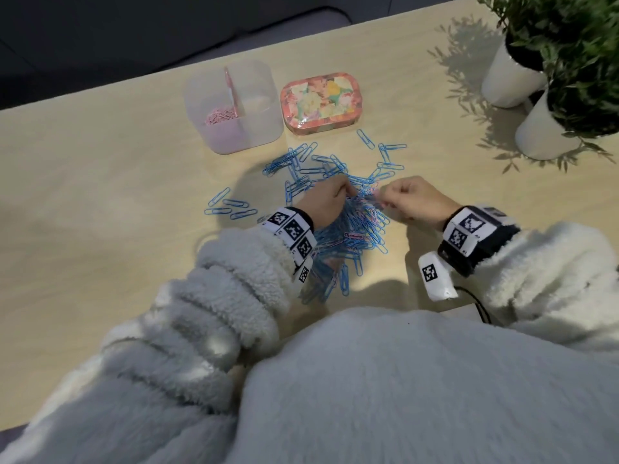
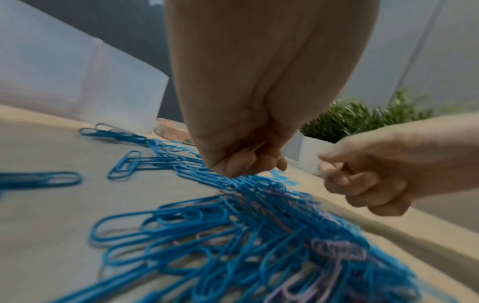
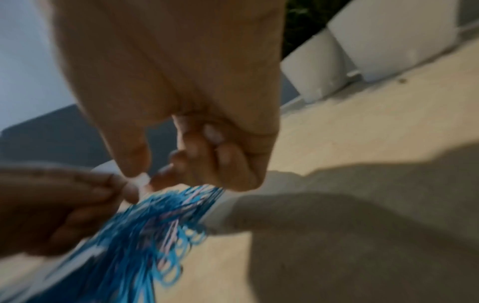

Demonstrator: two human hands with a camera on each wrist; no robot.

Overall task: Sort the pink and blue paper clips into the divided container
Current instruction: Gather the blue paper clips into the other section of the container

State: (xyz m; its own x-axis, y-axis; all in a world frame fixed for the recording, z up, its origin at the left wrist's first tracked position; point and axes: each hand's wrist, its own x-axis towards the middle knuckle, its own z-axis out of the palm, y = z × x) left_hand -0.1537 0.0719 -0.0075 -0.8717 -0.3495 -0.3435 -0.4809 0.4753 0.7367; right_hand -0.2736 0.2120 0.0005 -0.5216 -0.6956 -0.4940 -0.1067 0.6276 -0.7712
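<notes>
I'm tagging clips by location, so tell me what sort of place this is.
Probably a desk or side table in a home or office, though I can't be sure. It is a light wooden tabletop with potted plants in white pots, a floral tin and a dark sofa-like seat behind.

Blue clips (image 1: 351,226), pink clips (image 1: 219,116), floral pink tin (image 1: 320,101), white pots (image 1: 510,80).

Right hand (image 3: 197,155) pinch possibly blurred.
</notes>
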